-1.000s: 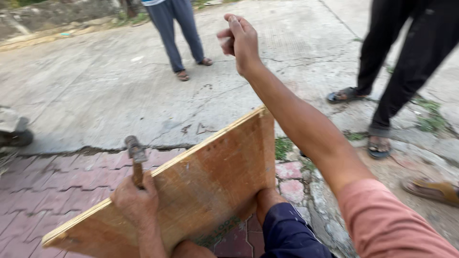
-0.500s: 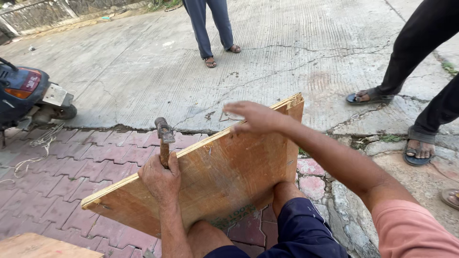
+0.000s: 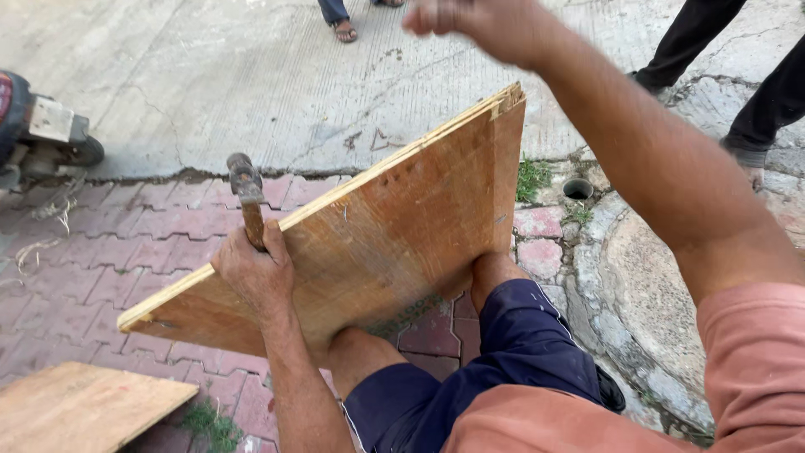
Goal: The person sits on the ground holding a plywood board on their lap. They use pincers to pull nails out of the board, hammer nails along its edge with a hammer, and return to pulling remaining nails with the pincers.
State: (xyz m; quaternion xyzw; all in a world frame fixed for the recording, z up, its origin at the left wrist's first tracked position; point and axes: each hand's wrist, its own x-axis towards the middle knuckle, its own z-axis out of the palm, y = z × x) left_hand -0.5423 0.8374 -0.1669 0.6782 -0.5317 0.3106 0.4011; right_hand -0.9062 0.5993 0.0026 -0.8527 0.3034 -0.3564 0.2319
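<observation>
A plywood board (image 3: 402,243) stands tilted on its long edge on the brick paving, leaning against my knees. My left hand (image 3: 256,273) rests at the board's upper edge and grips the wooden handle of a rusty hammer (image 3: 243,178), whose head points up above the edge. My right hand (image 3: 478,25) is raised above the board's high right corner, blurred and partly cut off by the top of the view. Its fingers look curled, and I cannot make out anything in them.
Part of a scooter (image 3: 42,134) stands at the left. A second wooden board (image 3: 75,407) lies at the bottom left. One bystander's sandalled foot (image 3: 344,29) is at the top, another person's black-trousered legs (image 3: 755,92) at the top right. A small round hole (image 3: 577,189) is in the ground.
My right hand came down to the board's top edge half a second ago and is now lifted above it again. The left hand keeps hold of the hammer.
</observation>
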